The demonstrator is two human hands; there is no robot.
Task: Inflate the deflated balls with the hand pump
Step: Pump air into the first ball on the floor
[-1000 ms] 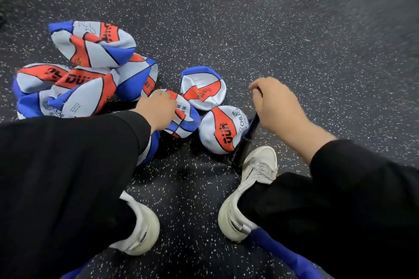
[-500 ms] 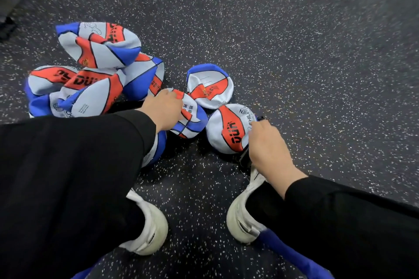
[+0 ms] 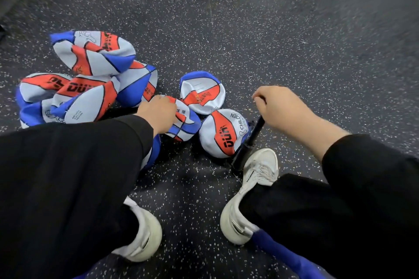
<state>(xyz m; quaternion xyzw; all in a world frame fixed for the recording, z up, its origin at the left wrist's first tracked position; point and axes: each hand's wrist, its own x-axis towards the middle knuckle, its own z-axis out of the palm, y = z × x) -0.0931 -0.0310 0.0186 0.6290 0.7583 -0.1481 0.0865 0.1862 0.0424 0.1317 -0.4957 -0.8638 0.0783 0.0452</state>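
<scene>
A black hand pump stands tilted on the floor by my right shoe, its handle raised. My right hand grips that handle from above. Beside the pump lies a partly rounded white, red and blue ball with "CHILDREN" printed on it. My left hand rests on a crumpled deflated ball to its left; whether the fingers curl around it is hidden. Another flat ball lies just behind these two.
A pile of several more deflated balls lies at the left on the dark speckled rubber floor. My two white shoes and black-trousered legs fill the lower frame. Blue cloth shows at the bottom right.
My right hand pushed the pump handle down half a second ago and has now pulled it back up. My left hand has stayed on the crumpled ball.
</scene>
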